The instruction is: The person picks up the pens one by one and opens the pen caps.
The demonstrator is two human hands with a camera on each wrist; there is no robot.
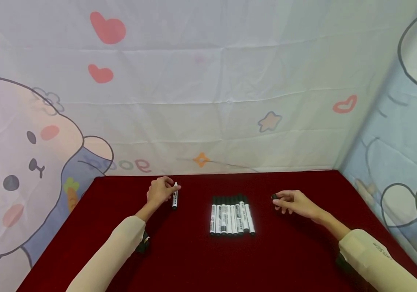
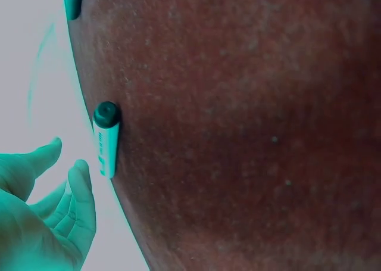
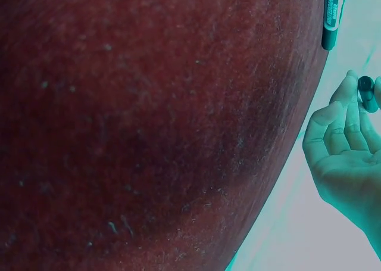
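Observation:
A white marker (image 1: 175, 198) with a dark end lies on the dark red cloth, its white tip facing away from me. Beside that tip is my left hand (image 1: 160, 190), and in the left wrist view a gap shows between the hand's thumb and fingers, which stand apart from the marker (image 2: 106, 143). Between thumb and fingertips my right hand (image 1: 294, 202) pinches a small black marker cap (image 1: 275, 196). The cap (image 3: 367, 93) shows dark at the fingertips in the right wrist view. Midway between the hands, several white markers (image 1: 233, 219) with black caps lie side by side.
The red cloth (image 1: 193, 263) covers the table, whose far edge meets a pale printed curtain (image 1: 230, 121). More curtain hangs close along the left and right sides. Part of the marker row (image 3: 330, 21) appears at the right wrist view's top.

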